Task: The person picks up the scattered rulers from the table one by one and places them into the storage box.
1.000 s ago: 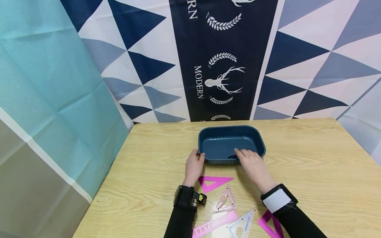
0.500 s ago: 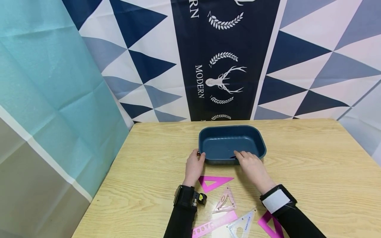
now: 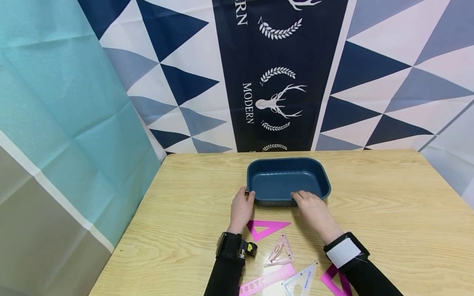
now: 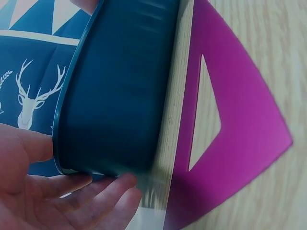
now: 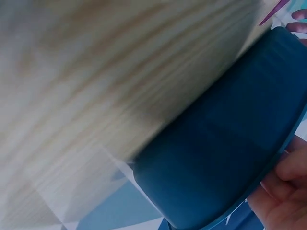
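Note:
A dark blue rectangular box (image 3: 285, 181) stands near the far edge of the wooden table. At its near left corner my left hand (image 3: 241, 209) holds on, thumb at the rim and fingers along the outer side wall; the left wrist view shows these fingers (image 4: 108, 201) below the corner. My right hand (image 3: 314, 213) reaches over the near wall, its fingertips inside the box. In the right wrist view those fingers (image 5: 276, 191) are bent behind the rim, and I cannot tell whether they hold something. A magenta set square (image 3: 272, 226) lies just before the box.
Toward me lie a clear pink set square (image 3: 272, 260), a pink ruler (image 3: 266, 281) with cut-out shapes, a clear bluish set square (image 3: 309, 273) and another magenta set square (image 3: 329, 279) partly under the right sleeve. A patterned curtain (image 3: 185, 82) hangs behind the table.
A small dark purple thing by my right fingertips inside the box showed one second ago, less of it half a second ago; now it is out of sight. My left hand stays at the corner.

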Motion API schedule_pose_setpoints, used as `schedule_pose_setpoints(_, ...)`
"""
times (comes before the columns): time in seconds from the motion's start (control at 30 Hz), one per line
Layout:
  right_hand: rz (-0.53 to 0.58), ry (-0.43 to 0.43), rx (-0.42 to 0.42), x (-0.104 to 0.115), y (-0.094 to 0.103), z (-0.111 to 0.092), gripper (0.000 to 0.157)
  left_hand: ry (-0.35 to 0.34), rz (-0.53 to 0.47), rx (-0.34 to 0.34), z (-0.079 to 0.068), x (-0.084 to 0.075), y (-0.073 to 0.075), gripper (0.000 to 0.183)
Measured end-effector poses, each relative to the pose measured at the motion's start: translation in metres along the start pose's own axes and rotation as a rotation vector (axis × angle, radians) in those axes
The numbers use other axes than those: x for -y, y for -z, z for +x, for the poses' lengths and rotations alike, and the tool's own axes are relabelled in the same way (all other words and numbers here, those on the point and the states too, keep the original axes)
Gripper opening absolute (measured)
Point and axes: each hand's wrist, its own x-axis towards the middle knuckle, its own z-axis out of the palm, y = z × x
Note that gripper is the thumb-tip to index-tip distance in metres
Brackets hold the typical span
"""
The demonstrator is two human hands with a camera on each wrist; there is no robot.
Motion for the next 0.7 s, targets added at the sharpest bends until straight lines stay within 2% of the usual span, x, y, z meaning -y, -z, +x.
schedule_pose_setpoints(0.3,0.022,-0.005,-0.043,0.003,0.007,-0.005,0.029,-0.013,-0.016,-0.002,-0.002,0.001,-0.002,0.036)
schedule_pose_setpoints(0.5,0.030,0.042,-0.088,0.009,0.015,-0.010,0.033,-0.010,-0.020,0.010,-0.004,0.002,-0.001,0.039)
schedule_pose_setpoints(0.7,0.006,0.084,-0.156,0.009,0.017,-0.014,0.031,-0.002,-0.021,0.003,-0.005,0.000,-0.001,0.038)
